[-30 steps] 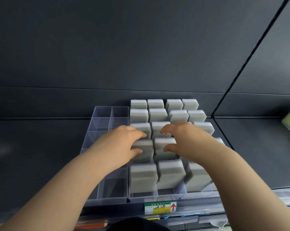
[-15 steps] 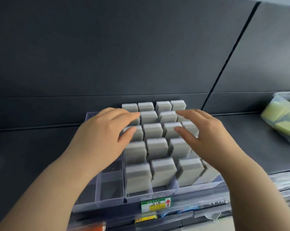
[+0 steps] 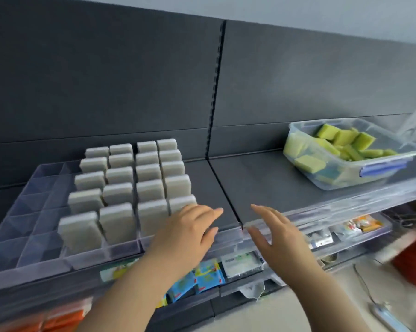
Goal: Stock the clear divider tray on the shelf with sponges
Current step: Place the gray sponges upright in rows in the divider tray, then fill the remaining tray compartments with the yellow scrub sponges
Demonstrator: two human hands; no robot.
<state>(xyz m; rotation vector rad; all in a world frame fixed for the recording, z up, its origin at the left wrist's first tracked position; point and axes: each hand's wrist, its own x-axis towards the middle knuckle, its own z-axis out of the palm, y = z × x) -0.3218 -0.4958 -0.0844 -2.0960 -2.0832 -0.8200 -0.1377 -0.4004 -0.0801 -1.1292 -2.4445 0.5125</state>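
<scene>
Two-handed and gripping nothing: holding the straight, loosely spread fingers (image 3: 211, 213) of the left hand (image 3: 188, 233) over the front right corner of the clear divider tray (image 3: 22, 224), close against the front row of grey sponges (image 3: 130, 185), contact not being clear; hovering the right hand (image 3: 274, 238), equally open and empty, above the front edge of the dark shelf (image 3: 262, 183), apart from the tray. Facing, farther right on that shelf, a clear tub (image 3: 393, 173) holding yellow-green sponges (image 3: 334, 140).

Risking, by judgement, a brush of the left wrist against the front row on any sweep toward the tub, tipping a standing sponge out of its compartment or leaning it onto a neighbour.

Showing twenty grey sponges standing on end in the tray's four right-hand columns, one per compartment, long axes seemingly running up and down, broad faces turning toward the shelf front; leaving the two left-hand columns unfilled.
</scene>
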